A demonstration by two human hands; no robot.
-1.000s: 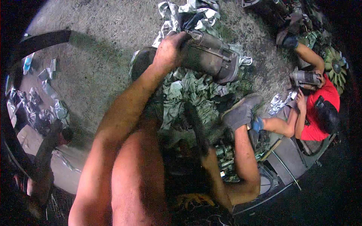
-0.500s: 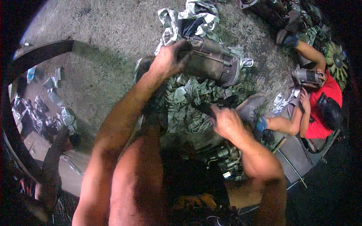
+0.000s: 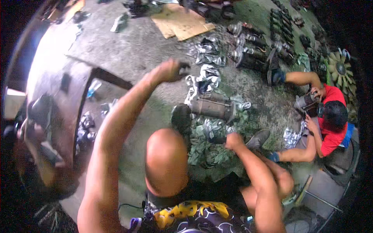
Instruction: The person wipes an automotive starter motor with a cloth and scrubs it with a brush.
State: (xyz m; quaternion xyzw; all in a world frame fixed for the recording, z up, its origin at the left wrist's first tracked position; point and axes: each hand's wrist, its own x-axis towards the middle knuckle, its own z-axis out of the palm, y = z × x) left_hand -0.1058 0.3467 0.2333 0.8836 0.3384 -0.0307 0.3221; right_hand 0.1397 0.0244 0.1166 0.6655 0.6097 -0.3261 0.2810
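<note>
A grimy cylindrical starter motor (image 3: 211, 106) lies on its side in front of me, on crumpled silvery-grey sheeting (image 3: 211, 149). My left hand (image 3: 171, 70) is in the air beyond and left of the motor, clear of it. Its blackened fingers are bent and somewhat blurred, but look apart with nothing between them. Low over the sheeting, nearer to me than the motor, my right hand (image 3: 234, 141) is closed. A dark thing shows at its fingers, too blurred to name.
A co-worker in a red shirt (image 3: 336, 124) sits at right, holding another motor (image 3: 307, 101). Several more motors (image 3: 248, 54) stand farther off. Brown cardboard (image 3: 180, 21) lies at the back, a dark metal frame (image 3: 83, 101) at left, and a fan (image 3: 340, 68) at far right.
My left hand has let go of the motor's end and moved up and away. My right hand remains closed over the sheeting. The view has tilted up, showing more floor behind.
</note>
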